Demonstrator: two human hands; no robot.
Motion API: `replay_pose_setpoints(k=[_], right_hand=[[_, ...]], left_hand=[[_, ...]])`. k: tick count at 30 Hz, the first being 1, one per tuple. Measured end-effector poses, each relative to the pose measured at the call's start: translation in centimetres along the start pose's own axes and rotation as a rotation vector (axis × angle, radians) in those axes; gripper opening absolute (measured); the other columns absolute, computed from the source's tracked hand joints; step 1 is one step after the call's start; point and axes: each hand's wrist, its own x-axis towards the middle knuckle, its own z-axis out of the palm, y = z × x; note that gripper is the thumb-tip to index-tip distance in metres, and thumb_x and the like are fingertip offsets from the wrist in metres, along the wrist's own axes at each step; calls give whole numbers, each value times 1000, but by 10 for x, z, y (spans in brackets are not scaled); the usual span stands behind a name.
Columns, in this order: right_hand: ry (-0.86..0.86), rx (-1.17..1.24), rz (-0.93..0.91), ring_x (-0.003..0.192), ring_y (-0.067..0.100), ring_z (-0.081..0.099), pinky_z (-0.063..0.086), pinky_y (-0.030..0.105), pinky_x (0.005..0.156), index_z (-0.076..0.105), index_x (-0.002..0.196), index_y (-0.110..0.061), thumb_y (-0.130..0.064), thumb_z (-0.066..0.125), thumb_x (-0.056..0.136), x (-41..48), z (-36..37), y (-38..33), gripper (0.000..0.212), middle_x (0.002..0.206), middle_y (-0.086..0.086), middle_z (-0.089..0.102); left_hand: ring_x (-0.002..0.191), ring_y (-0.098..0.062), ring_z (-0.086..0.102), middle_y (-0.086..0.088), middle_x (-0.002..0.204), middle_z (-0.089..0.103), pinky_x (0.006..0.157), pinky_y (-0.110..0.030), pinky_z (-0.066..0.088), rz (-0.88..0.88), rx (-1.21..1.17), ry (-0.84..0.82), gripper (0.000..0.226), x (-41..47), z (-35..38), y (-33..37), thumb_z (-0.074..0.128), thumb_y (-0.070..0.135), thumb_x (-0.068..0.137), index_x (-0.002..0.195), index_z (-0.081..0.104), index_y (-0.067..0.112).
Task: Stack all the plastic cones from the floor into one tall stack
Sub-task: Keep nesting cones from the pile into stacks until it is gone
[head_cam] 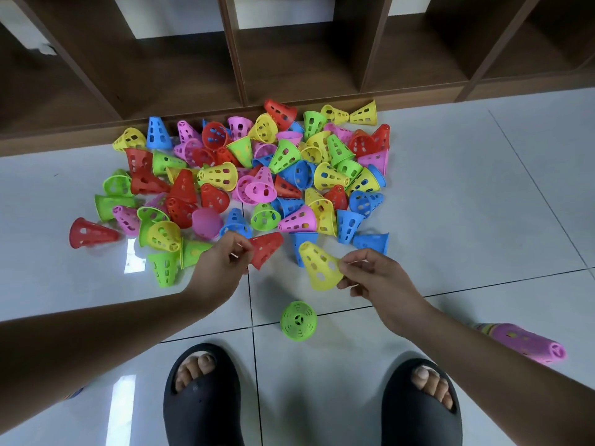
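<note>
A big pile of perforated plastic cones [257, 175] in red, yellow, green, blue and pink lies scattered on the white tiled floor. My left hand [222, 262] grips a red cone [267, 247] by its rim at the pile's near edge. My right hand [373, 275] holds a yellow cone [318, 265] by its wide rim, lifted above the floor. A single green cone [298, 320] stands upright on the tiles between my hands, seen from above. A lying stack with a pink cone outermost [528, 344] rests on the floor at the right, partly hidden by my right forearm.
A dark wooden shelf unit [289, 75] with open compartments runs along the back, right behind the pile. My two feet in black slippers [203, 397] stand at the bottom of the view. Bare tiles stretch to the right of the pile.
</note>
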Motion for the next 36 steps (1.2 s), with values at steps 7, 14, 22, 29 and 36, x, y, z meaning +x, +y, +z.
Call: replay_pose_setpoints(k=[7,14,22,29,36], right_hand=[[-356,-73,154,84,22,68,50,29,68,69,119,-3,-9,69,100,-8,5,21,20,94,16,72],[-314,-280,129,81,24,73,53,32,66,71,109,-7,-10,73,97,-8,10,41,12,88,19,76],[-134,-265,164,85,32,79,63,36,72,72,106,-9,-7,74,95,1,9,43,11,102,15,76],[359,-604,-85,73,18,72,54,29,64,70,102,-33,-13,64,94,18,-32,31,21,105,-8,66],[358,-674,-32,83,14,68,45,21,60,66,129,-34,-14,56,100,34,-57,32,36,129,-8,58]], left_hand=[[81,-8,70,1,93,77,74,-26,47,-76,-169,-98,19,-1,8,10,58,13,107,122,61,24],[66,-8,54,3,73,65,66,-27,44,-92,-295,-203,31,-11,12,28,50,5,108,106,74,24],[69,-11,51,-4,84,67,66,-24,42,-22,-355,-431,25,-25,13,45,51,10,112,108,74,20],[78,-6,64,8,90,73,76,-23,54,123,-85,-523,21,-48,19,32,52,19,112,110,71,29],[76,-7,71,13,83,74,68,-22,55,104,189,-533,19,-44,15,16,62,18,104,105,69,35]])
